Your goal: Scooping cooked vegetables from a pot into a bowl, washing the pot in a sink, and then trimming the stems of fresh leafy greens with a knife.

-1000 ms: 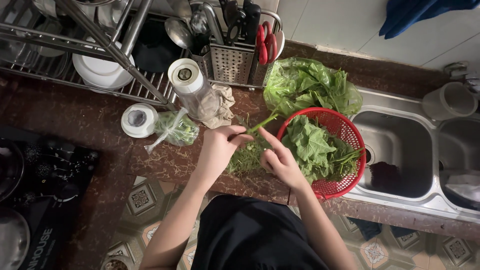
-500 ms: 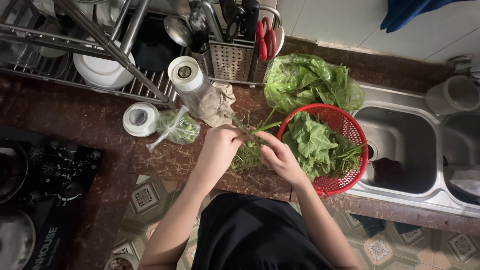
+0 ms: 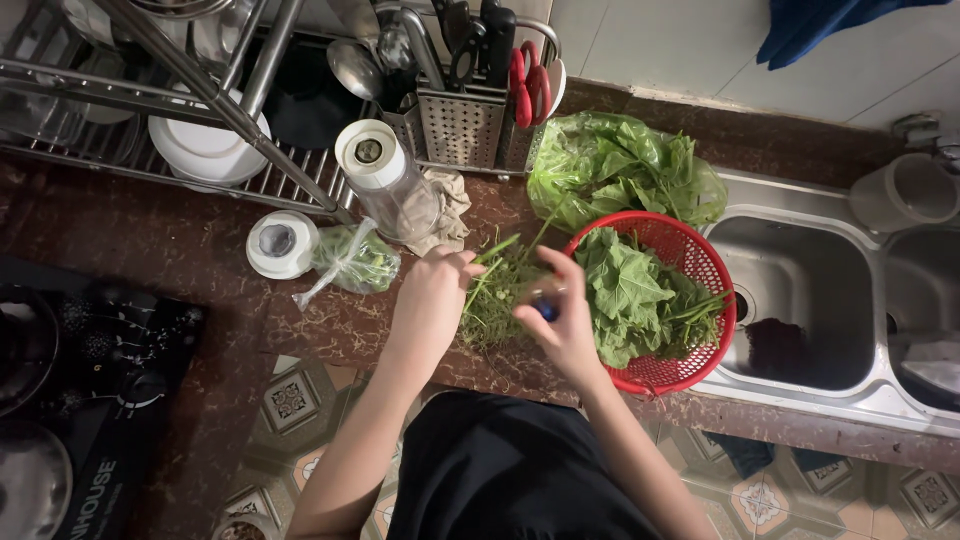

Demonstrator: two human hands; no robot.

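Note:
My left hand pinches a thin green stem above a heap of stalks and trimmings on the brown stone counter. Close to its right, my right hand is curled around a small dark-handled tool that I can barely make out. Just right of both hands a red mesh basket holds a pile of leafy greens. Behind the basket lies a clear plastic bag of more greens.
A double steel sink lies to the right, a white cup at its rim. A dish rack and cutlery holder line the back. A white lid, small bag and jar sit left. A black stove is far left.
Both hands stayed over the stalk heap. The stem in my left hand shifted slightly, and my right hand drew back a little from the basket rim toward the counter edge.

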